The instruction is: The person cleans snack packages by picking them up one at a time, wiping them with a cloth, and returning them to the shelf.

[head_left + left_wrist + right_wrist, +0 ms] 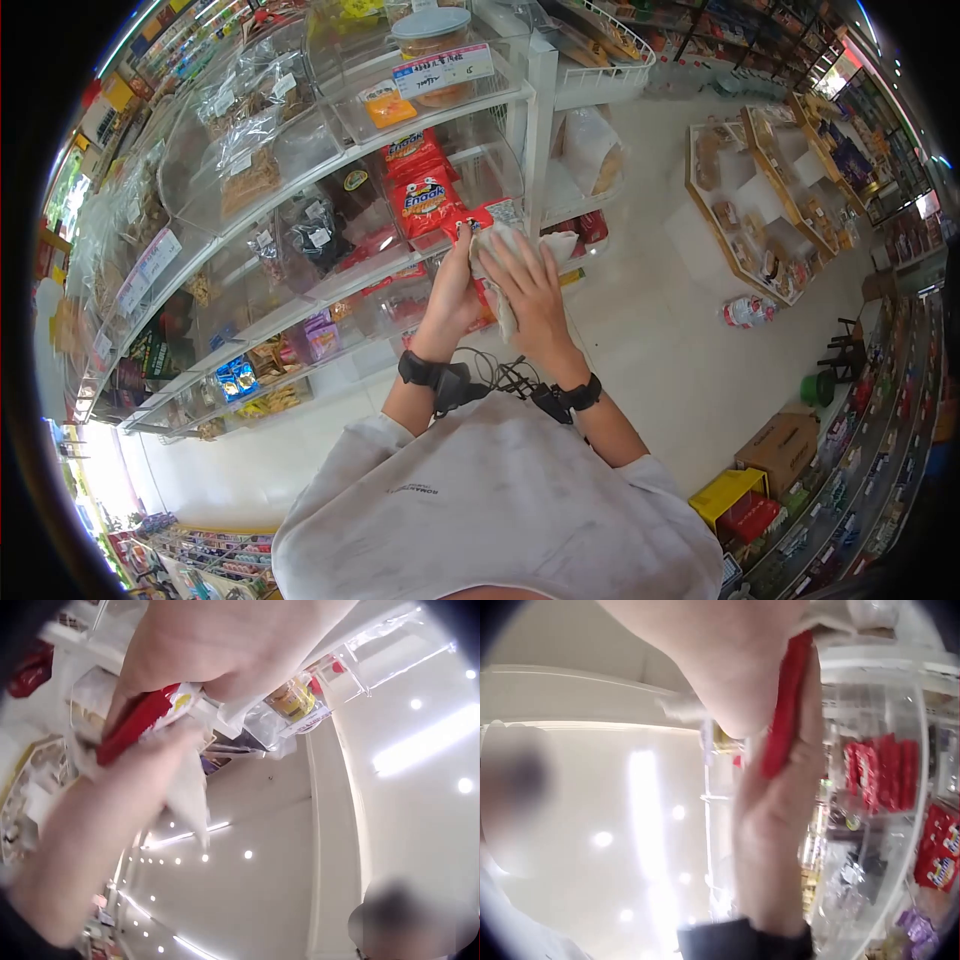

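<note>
Pale shirt fabric (500,500) spreads across the bottom of the head view, nearest the lens, with both forearms reaching forward from its short sleeves and converging in front of the chest. Each wrist wears a black band, the left band (418,369) and the right band (580,392), and dark cables (505,372) lie bunched between them.

The left hand (452,298) is held upright with its thumb pointing away from the body, gripping a red snack packet (786,712); most of its fingers are hidden in the head view. The right hand (535,308) comes in from the other side, its back to the head camera, fingers fairly straight and slightly apart, pressing a beige cloth (505,318) against the packet. Folds of this cloth stick out beyond the fingertips and hang down between the two hands. Both wrist views show the packet sandwiched between the hands, its red edge exposed; blur hides the finer finger contacts.

Just beyond the left hand, red Enaak packets (425,195) stand in a clear bin of the shelf unit (543,120). Above them sits a blue-lidded tub (430,25) behind a price label (443,70). Well apart on the right is a wood-edged display stand (708,215).
</note>
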Action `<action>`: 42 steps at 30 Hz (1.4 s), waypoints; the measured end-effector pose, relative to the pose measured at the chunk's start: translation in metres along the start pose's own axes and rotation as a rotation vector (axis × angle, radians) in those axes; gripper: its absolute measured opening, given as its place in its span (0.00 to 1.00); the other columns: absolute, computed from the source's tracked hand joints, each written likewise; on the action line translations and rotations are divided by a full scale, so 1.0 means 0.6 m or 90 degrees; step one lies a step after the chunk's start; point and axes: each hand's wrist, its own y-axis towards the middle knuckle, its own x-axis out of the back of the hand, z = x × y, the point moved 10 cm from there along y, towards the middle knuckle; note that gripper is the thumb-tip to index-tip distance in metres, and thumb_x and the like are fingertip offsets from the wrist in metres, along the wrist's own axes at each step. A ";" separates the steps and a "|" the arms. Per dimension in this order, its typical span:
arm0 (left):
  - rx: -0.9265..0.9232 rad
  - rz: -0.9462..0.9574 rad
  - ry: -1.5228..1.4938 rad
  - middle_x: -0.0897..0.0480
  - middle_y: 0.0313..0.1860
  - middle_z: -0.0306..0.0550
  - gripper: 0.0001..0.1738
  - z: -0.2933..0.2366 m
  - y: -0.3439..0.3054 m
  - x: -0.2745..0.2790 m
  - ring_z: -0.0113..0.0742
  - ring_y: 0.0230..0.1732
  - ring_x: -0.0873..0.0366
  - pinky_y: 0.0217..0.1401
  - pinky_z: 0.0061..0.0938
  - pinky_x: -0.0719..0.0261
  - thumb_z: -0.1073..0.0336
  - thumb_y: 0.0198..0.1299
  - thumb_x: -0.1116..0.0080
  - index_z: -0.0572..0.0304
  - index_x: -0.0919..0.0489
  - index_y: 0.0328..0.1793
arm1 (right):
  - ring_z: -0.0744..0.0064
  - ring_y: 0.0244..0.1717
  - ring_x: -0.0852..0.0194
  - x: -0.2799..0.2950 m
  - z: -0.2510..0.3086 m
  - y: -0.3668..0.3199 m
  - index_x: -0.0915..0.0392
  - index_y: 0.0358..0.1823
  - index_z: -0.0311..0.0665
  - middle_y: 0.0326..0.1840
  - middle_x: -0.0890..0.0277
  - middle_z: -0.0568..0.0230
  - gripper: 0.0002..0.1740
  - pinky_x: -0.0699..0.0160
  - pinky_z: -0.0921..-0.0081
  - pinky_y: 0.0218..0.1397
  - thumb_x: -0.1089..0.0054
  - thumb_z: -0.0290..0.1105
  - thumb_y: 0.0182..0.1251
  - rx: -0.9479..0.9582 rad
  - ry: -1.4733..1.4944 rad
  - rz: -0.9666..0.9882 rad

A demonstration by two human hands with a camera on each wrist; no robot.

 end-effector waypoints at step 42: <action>-0.115 -0.031 -0.078 0.20 0.63 0.38 0.30 -0.147 -0.099 0.117 0.28 0.60 0.21 0.65 0.29 0.23 0.47 0.75 0.46 0.58 0.31 0.73 | 0.45 0.81 0.49 -0.116 0.174 0.114 0.38 0.76 0.32 0.79 0.39 0.50 0.34 0.59 0.48 0.83 0.43 0.31 0.69 0.005 0.096 0.115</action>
